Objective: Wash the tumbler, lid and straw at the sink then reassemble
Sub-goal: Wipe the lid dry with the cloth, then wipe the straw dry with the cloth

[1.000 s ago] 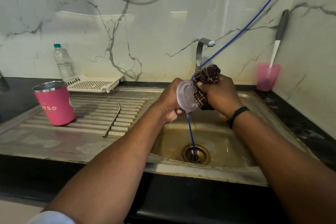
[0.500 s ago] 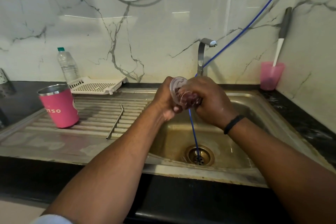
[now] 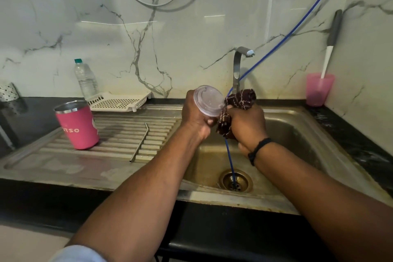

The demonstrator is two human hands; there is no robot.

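Above the steel sink basin, my left hand grips a clear round plastic lid by its edge, its face turned toward me. My right hand clutches a dark maroon checked cloth bunched against the lid's right side. The pink tumbler with a steel rim stands upright and open on the ribbed drainboard at the left. A metal straw with a bent top lies on the drainboard between the tumbler and the basin.
A steel tap rises behind the hands; no water is visible. A blue hose runs from the upper right down into the drain. A white drain tray and water bottle sit at the back left, a pink cup with a brush at the right.
The lid has turned from edge-on, with the cloth pressed inside it, to facing me. The cloth now bunches out at its right side above my right hand.
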